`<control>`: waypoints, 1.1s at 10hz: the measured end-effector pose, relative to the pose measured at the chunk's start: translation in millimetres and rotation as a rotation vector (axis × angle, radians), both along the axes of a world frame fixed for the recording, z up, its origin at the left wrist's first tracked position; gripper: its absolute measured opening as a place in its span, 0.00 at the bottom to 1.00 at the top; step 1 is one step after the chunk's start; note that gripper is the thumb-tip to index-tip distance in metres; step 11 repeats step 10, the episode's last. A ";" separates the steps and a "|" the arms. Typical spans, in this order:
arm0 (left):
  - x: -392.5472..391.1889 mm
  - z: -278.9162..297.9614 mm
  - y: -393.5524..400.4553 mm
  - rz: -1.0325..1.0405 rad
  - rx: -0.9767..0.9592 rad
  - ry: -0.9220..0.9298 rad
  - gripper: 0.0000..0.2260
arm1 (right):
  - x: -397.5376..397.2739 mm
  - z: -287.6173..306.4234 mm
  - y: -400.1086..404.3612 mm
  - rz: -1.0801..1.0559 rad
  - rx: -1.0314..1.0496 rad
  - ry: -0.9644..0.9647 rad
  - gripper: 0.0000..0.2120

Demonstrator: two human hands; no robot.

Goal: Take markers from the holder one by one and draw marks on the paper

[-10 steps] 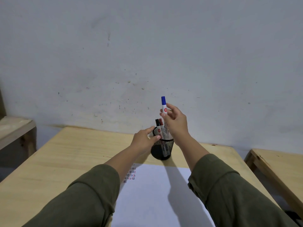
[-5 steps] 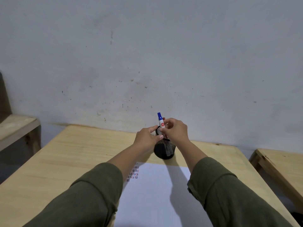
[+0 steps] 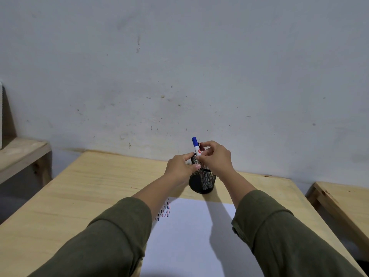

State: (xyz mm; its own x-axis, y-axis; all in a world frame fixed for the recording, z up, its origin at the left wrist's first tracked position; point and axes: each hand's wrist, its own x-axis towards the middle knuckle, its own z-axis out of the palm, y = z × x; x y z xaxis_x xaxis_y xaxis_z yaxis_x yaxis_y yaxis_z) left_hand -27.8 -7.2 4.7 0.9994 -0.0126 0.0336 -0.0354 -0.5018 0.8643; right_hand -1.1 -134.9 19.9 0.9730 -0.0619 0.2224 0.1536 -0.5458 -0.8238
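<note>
Markers stand in the black mesh holder point(image 3: 202, 181) on the table point(image 3: 79, 188). Her right hand point(image 3: 216, 158) pinches the blue-capped marker point(image 3: 195, 146); her left hand point(image 3: 179, 166) grips the holder's rim.

From my seat the feed looks dim and flat, with a cool grey cast over the scuffed pale wall point(image 3: 179, 66). Light seems to come from above and behind, since soft shadows of the arms fall forward across the white sheet of paper point(image 3: 191, 236) toward the black mesh holder point(image 3: 202, 181). I see no glare. The middle is fairly sharp; the olive-green sleeves point(image 3: 111, 242) near the bottom look softer. The light wooden table point(image 3: 79, 186) splays at the edges from the wide lens.
</note>
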 end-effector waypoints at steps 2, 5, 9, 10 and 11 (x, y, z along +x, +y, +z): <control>-1.7 0.8 0.2 0.004 -0.013 0.003 0.24 | -2.2 5.1 2.4 0.015 0.071 -0.017 0.17; -1.2 -0.2 0.8 0.006 -0.022 -0.007 0.22 | -1.6 0.8 3.5 0.047 0.060 0.057 0.19; 1.2 -4.3 -0.2 -0.008 -0.004 -0.022 0.24 | 0.1 -1.0 -2.0 0.018 -0.013 0.010 0.15; -3.7 -0.4 -0.2 0.022 -0.003 -0.035 0.24 | -4.3 3.1 -3.4 -0.027 0.039 -0.010 0.13; -3.7 -0.4 -0.2 0.022 -0.003 -0.035 0.24 | -4.3 3.1 -3.4 -0.027 0.039 -0.010 0.13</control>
